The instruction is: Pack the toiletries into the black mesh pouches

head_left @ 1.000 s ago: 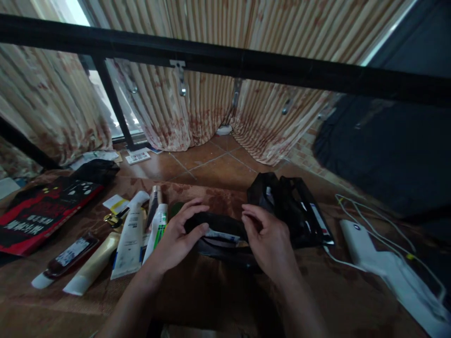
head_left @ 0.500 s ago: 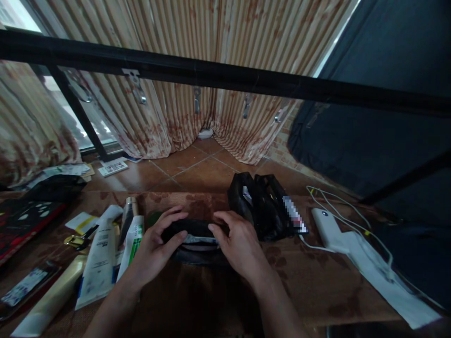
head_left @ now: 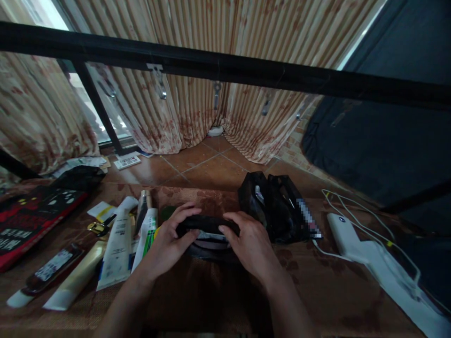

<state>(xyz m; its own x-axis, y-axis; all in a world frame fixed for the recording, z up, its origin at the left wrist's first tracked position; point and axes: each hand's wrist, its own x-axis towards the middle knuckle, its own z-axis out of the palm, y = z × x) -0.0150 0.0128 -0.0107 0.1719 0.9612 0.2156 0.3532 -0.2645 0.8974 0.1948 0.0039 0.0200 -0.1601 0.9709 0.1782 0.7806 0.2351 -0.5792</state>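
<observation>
A small black pouch point(head_left: 207, 224) lies on the brown patterned cloth point(head_left: 218, 291) in front of me. My left hand point(head_left: 168, 241) grips its left end, thumb at the near side and fingers curled over the top. My right hand point(head_left: 252, 244) holds its right end, fingers bent over the upper edge. Something pale shows in the pouch's mouth between my hands. Just right of my right hand stands a larger black bag point(head_left: 278, 209), open, with items inside.
Several tubes point(head_left: 114, 244) and a slim bottle point(head_left: 141, 211) lie left of my hands. A red and black book point(head_left: 24, 220) sits far left. A white power bank point(head_left: 343, 232) with cable lies right. A black rail point(head_left: 225, 68) crosses above.
My hands have closed in slightly on the pouch, the right hand moving left over its top edge. The view has shifted as my head moved.
</observation>
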